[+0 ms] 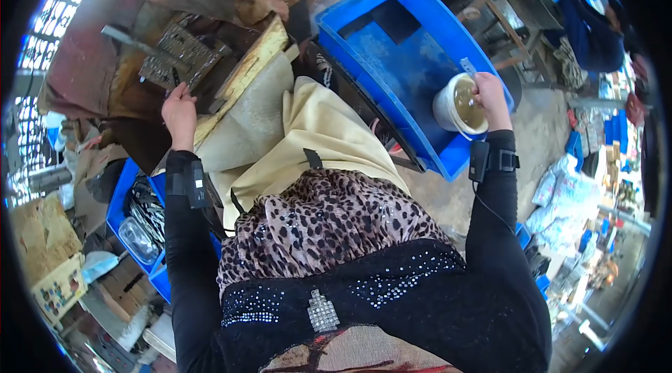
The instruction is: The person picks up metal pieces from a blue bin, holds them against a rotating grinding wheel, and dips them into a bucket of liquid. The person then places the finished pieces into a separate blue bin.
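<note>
My right hand (492, 99) is closed at the rim of a white bucket (444, 108) with murky brownish liquid in it. A small flat metal piece (467, 66) sticks out from its fingertips. The bucket stands in the right part of a large blue plastic crate (427, 5). At the left, my left hand (180, 118) is closed in a pinch around a thin dark piece (176, 78) whose kind I cannot make out. Just beyond it lies a worn, pitted metal block (185, 51), with a grey metal bar (143, 47) across it.
A wooden board (255, 58) with a rough yellow edge runs beside the metal block. Pale cloth (336, 121) covers my lap. Blue bins (129, 198) with metal strips and a clear plastic box stand at lower left. A wooden stool (507, 26) is beyond the crate.
</note>
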